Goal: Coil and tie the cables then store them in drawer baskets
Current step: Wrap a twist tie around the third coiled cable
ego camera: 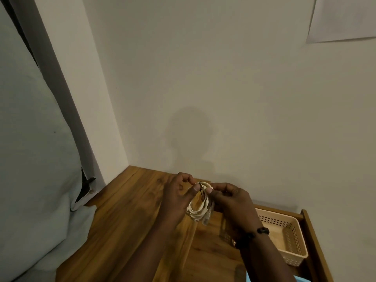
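A white cable (196,211) is wound into a small coil and held in the air above the wooden tabletop (130,210). My left hand (178,200) grips the coil's left side, thumb pressed on its top. My right hand (230,202) pinches the coil's top right, where a thin black tie (202,192) crosses the loops. A clear plug (206,217) hangs from the coil's lower right. A beige perforated basket (293,239) sits in the open drawer (311,231) to the right, partly hidden by my right wrist.
The tabletop meets a plain wall at the back. Pale bedding (34,159) fills the left side. A sheet of paper (343,19) hangs on the wall at the top right. A dark beaded bracelet (254,234) circles my right wrist.
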